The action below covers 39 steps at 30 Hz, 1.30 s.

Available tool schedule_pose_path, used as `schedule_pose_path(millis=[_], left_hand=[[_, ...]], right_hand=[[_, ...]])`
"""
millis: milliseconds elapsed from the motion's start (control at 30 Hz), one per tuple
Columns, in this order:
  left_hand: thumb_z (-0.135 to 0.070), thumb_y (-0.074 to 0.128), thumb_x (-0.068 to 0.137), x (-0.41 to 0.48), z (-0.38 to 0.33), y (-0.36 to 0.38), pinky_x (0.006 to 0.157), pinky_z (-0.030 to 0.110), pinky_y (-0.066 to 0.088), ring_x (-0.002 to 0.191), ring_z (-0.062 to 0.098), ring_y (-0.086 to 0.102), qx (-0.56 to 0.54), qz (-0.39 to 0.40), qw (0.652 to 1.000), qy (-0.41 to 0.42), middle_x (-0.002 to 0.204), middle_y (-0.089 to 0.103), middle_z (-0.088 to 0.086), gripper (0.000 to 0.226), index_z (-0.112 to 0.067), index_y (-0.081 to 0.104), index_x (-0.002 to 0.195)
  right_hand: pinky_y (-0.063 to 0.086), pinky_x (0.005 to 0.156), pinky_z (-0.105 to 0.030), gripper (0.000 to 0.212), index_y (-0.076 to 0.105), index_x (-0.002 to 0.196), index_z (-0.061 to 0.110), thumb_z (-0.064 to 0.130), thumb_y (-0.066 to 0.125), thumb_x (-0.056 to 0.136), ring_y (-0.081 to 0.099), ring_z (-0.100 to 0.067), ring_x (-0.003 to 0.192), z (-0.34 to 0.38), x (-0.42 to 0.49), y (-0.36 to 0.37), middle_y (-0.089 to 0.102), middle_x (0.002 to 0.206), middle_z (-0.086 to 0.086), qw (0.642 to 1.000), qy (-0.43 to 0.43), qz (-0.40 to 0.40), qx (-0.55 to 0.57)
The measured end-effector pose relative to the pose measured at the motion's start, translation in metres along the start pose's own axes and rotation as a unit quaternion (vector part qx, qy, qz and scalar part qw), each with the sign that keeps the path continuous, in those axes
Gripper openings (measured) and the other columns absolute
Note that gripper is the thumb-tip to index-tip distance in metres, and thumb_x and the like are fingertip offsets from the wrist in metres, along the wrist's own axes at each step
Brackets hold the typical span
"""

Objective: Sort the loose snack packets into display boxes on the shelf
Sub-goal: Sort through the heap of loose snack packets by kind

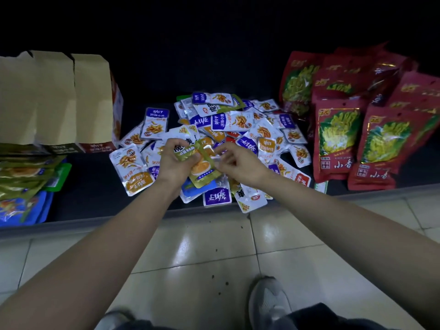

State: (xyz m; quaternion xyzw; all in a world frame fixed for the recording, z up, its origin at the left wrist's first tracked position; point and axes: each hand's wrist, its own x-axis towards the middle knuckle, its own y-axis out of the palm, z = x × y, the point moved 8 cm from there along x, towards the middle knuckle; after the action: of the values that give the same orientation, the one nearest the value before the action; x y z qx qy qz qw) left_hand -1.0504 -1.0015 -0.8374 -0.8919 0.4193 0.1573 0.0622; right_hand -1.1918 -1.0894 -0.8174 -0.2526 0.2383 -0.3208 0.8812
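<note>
Green packets (205, 173) gripped between left hand (173, 163), right hand (240, 164), above pile (238, 120).

Both hands are working over a heap of packets (238, 129) on a dark shelf (95, 184): the left hand (175, 160) is gripping green packets (202, 163) while the right hand (238, 161) is pinching their edge. Boxes (57, 98) are standing left, red bags (357, 120) right.

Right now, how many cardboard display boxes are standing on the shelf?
3, side by side on the shelf's left, flaps raised: leftmost box at the frame edge, middle box, red-sided box nearest the packet pile. More may lie out of view.
</note>
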Motion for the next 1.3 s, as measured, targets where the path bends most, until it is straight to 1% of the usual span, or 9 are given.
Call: schedule_pose_path(millis=[133, 233, 333, 400, 567, 800, 967, 1100, 1300], left_hand=[[-0.001, 0.067, 0.088, 0.002, 0.009, -0.001, 0.066, 0.025, 0.055, 0.095, 0.024, 0.064, 0.083, 0.021, 0.996, 0.004, 0.124, 0.053, 0.006, 0.032, -0.028, 0.051, 0.091], [0.0, 0.067, 0.088, 0.0, 0.014, 0.01, 0.067, 0.018, 0.053, 0.09, 0.012, 0.059, 0.129, 0.066, 0.989, 0.019, 0.112, 0.048, -0.01, 0.027, -0.02, 0.053, 0.099], [0.001, 0.066, 0.089, 0.0, 0.018, 0.017, 0.061, 0.012, 0.049, 0.076, -0.004, 0.052, 0.163, 0.095, 0.981, 0.032, 0.103, 0.045, -0.019, 0.025, -0.012, 0.052, 0.106], [0.0, 0.067, 0.088, 0.001, 0.02, 0.02, 0.072, 0.024, 0.055, 0.077, -0.003, 0.054, 0.183, 0.111, 0.976, 0.045, 0.113, 0.048, -0.012, 0.025, -0.012, 0.054, 0.107], [-0.002, 0.069, 0.087, 0.002, 0.028, 0.021, 0.082, 0.036, 0.056, 0.087, 0.009, 0.058, 0.193, 0.112, 0.974, 0.037, 0.129, 0.048, -0.001, 0.027, -0.016, 0.055, 0.106], [-0.002, 0.069, 0.087, 0.003, 0.028, 0.02, 0.079, 0.027, 0.053, 0.117, 0.022, 0.056, 0.19, 0.115, 0.975, 0.024, 0.141, 0.045, 0.004, 0.028, -0.021, 0.056, 0.102], [-0.001, 0.064, 0.09, 0.002, 0.02, 0.018, 0.065, 0.012, 0.049, 0.091, 0.006, 0.058, 0.191, 0.099, 0.976, 0.024, 0.135, 0.047, 0.0, 0.023, -0.017, 0.056, 0.105], [-0.002, 0.058, 0.094, 0.003, 0.016, 0.015, 0.063, 0.015, 0.048, 0.074, -0.002, 0.056, 0.191, 0.07, 0.979, 0.0, 0.1, 0.048, -0.02, 0.021, -0.012, 0.057, 0.113], [-0.022, 0.046, 0.103, 0.001, 0.018, 0.02, 0.08, 0.029, 0.044, 0.097, 0.018, 0.056, 0.138, 0.058, 0.987, -0.054, 0.115, 0.058, 0.003, 0.014, -0.017, 0.059, 0.107]], right_hand=[[0.032, 0.105, -0.04, 0.065, 0.041, 0.143, 0.022, 0.038, 0.069, 0.086, 0.035, -0.024, 0.132, -0.041, -0.013, 0.002, 0.037, 0.146, -0.004, 0.936, -0.027, 0.068, -0.344], [0.027, 0.112, -0.037, 0.062, 0.044, 0.143, 0.02, 0.029, 0.069, 0.088, 0.028, -0.024, 0.141, -0.064, -0.015, -0.01, 0.027, 0.157, -0.003, 0.95, -0.024, 0.074, -0.304], [0.041, 0.101, -0.046, 0.044, 0.063, 0.122, 0.007, 0.007, 0.074, 0.08, 0.047, -0.04, 0.126, -0.062, -0.015, -0.037, 0.05, 0.138, -0.019, 0.95, -0.077, -0.054, -0.298], [0.041, 0.086, -0.041, 0.032, 0.066, 0.108, 0.007, 0.013, 0.075, 0.077, 0.054, -0.039, 0.109, -0.05, -0.021, -0.046, 0.059, 0.115, -0.016, 0.932, -0.103, -0.13, -0.321], [0.044, 0.089, -0.037, 0.068, 0.049, 0.119, 0.015, 0.051, 0.078, 0.07, 0.047, -0.024, 0.112, -0.061, -0.024, -0.014, 0.049, 0.12, -0.006, 0.927, -0.024, -0.006, -0.375], [0.048, 0.073, -0.036, 0.045, 0.055, 0.11, 0.008, 0.016, 0.079, 0.073, 0.057, -0.027, 0.094, -0.06, -0.021, -0.031, 0.061, 0.104, -0.011, 0.944, -0.047, 0.006, -0.326], [0.052, 0.056, -0.038, 0.013, 0.062, 0.094, 0.005, 0.007, 0.061, 0.081, 0.064, -0.032, 0.065, -0.046, -0.02, -0.065, 0.069, 0.076, -0.013, 0.947, -0.069, -0.146, -0.278], [0.046, 0.051, -0.029, 0.006, 0.063, 0.091, 0.004, 0.003, 0.057, 0.089, 0.054, -0.012, 0.054, -0.028, -0.022, -0.089, 0.065, 0.072, -0.005, 0.943, -0.073, -0.263, -0.19], [0.05, 0.078, -0.023, 0.003, 0.055, 0.097, 0.006, 0.006, 0.058, 0.094, 0.06, -0.013, 0.088, -0.019, -0.017, -0.063, 0.062, 0.092, 0.0, 0.971, -0.048, -0.234, -0.017]])
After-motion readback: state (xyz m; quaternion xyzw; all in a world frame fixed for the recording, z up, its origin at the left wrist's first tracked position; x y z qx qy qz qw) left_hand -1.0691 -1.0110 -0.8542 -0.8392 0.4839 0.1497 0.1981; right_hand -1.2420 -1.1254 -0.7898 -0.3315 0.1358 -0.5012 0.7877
